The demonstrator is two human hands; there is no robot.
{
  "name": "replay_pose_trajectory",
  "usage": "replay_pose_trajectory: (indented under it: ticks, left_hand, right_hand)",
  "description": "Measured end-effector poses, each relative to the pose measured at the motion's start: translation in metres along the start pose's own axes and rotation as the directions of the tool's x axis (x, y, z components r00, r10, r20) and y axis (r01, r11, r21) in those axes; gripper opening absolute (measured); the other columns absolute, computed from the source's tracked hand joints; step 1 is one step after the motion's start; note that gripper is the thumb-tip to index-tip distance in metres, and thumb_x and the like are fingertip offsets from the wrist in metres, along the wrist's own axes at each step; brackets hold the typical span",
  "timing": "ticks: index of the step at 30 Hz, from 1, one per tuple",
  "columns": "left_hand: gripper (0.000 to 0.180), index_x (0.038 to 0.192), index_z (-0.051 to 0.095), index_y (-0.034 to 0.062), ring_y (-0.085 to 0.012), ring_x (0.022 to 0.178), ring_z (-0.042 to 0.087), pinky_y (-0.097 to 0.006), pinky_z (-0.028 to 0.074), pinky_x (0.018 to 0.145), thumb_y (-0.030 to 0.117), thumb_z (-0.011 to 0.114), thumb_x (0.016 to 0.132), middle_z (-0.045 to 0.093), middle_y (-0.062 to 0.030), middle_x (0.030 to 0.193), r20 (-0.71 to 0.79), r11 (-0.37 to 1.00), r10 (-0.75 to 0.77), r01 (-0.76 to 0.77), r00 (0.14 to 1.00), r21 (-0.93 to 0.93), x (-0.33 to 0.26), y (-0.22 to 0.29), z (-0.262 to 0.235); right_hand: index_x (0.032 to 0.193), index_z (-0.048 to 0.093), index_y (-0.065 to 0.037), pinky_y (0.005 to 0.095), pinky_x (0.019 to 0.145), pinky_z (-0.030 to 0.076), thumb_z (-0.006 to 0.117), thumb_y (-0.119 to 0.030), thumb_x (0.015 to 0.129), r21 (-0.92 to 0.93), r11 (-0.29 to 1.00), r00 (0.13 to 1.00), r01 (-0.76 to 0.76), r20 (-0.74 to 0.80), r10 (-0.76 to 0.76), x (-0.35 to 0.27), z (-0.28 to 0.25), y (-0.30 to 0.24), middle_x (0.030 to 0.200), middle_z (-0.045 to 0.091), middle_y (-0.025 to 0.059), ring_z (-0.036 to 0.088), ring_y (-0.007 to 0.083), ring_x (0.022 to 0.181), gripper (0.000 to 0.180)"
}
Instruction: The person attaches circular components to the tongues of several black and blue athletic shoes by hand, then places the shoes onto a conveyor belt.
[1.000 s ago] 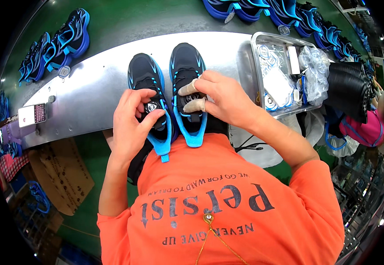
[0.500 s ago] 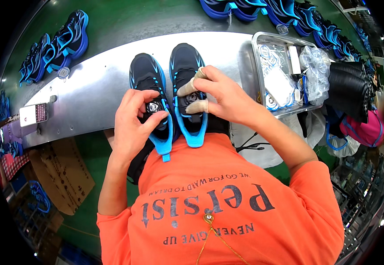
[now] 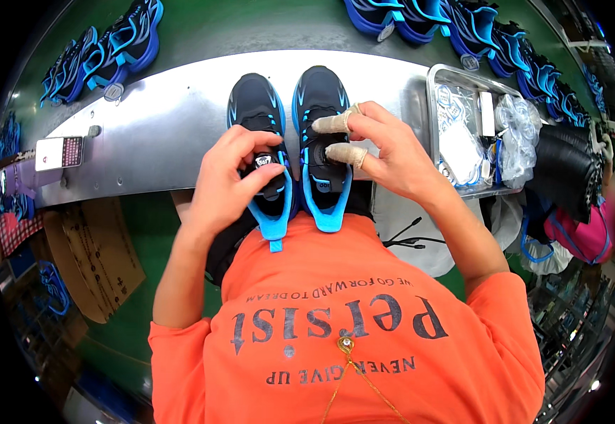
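A pair of black and blue sneakers stands side by side on the metal bench edge, heels toward me. On the left sneaker (image 3: 252, 106), my left hand (image 3: 233, 173) has its thumb and index finger around the round lacing dial (image 3: 263, 161), whose pale top shows between them. Over the right sneaker (image 3: 319, 92), my right hand (image 3: 385, 145) holds its thumb and fingers apart, fingertips beside the dark dial (image 3: 319, 152) on the tongue. Cloth-like covers wrap some of its fingertips. Bright blue collars and heel loops show at both shoes' near ends.
A metal tray (image 3: 431, 106) with round tags, white packets and a clear plastic bag sits at right. More sneakers (image 3: 134, 42) line the green surface at far left and far right (image 3: 477, 32). A phone (image 3: 58, 153) lies at left. Cardboard (image 3: 95, 258) stands below the bench.
The shoes and bench have shifted slightly right in the picture. My right fingers have spread and eased off the right shoe's dial. My left fingers stay around the left dial.
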State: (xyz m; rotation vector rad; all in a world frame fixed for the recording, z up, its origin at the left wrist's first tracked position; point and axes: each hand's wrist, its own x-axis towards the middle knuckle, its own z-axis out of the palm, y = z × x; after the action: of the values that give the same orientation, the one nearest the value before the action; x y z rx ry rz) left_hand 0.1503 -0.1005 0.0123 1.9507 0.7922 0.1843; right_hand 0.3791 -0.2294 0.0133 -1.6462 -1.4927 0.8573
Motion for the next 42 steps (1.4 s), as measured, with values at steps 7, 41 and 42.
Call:
replay_pose_trajectory:
  ticks: [7,41,42]
  left_hand:
    - [0.042,0.116,0.065,0.0056,-0.0175,0.088,0.054,-0.028,0.044,0.082,0.009,0.078,0.077,0.059,-0.0049,0.093,-0.094,0.971,0.207,-0.193,0.974,0.141,-0.003,-0.003,0.005]
    - [0.045,0.131,0.053,-0.0097,-0.0264,0.091,0.07,-0.031,0.059,0.067,0.026,0.048,0.105,0.06,-0.0248,0.13,0.448,0.201,-0.331,0.527,0.83,-0.826,-0.078,0.034,0.023]
    - [0.045,0.133,0.052,-0.0099,-0.0278,0.097,0.069,-0.033,0.059,0.074,0.025,0.049,0.105,0.06,-0.0247,0.131,0.471,0.186,-0.293,0.533,0.832,-0.826,-0.071,0.036,0.029]
  right_hand:
    - [0.116,0.071,-0.012,0.0332,0.074,0.05,0.071,-0.017,0.089,-0.062,0.997,0.999,-0.037,0.009,0.038,0.01,-0.003,0.003,0.094,0.058,0.0094,0.06,0.0231,0.083,0.027]
    - [0.11,0.075,-0.01,0.03,0.079,0.051,0.067,-0.02,0.095,-0.164,0.971,0.971,-0.172,-0.195,0.139,0.045,-0.025,0.012,0.093,0.071,0.0085,0.065,0.0178,0.088,0.02]
    - [0.112,0.075,-0.012,0.0299,0.082,0.052,0.066,-0.02,0.095,0.075,0.996,0.993,-0.037,-0.113,0.045,0.036,-0.021,0.037,0.094,0.071,0.0069,0.065,0.017,0.089,0.021]
